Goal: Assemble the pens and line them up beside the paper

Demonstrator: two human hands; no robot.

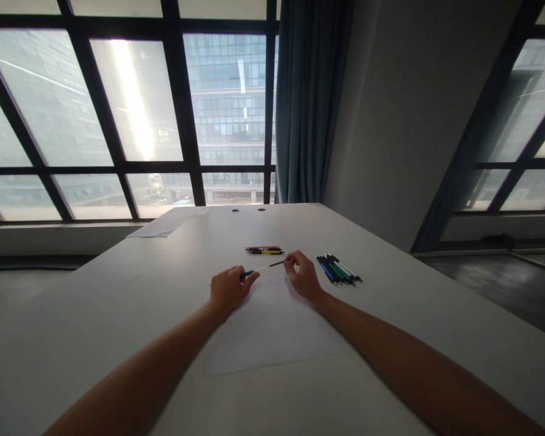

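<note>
My left hand is closed around a dark pen, whose thin pale refill end points to the right. In the fingertips of my right hand is a slim dark pen part, its free end facing the pen's tip with a narrow space between them. Whether that part is a cap or a barrel is too small to tell. Both hands are over the far end of a white paper sheet on the table.
Beyond the hands lie several pens, orange and yellow among them. A row of several blue, green, black and white pens lies right of my right hand. More paper rests at the white table's far left, before windows and a curtain.
</note>
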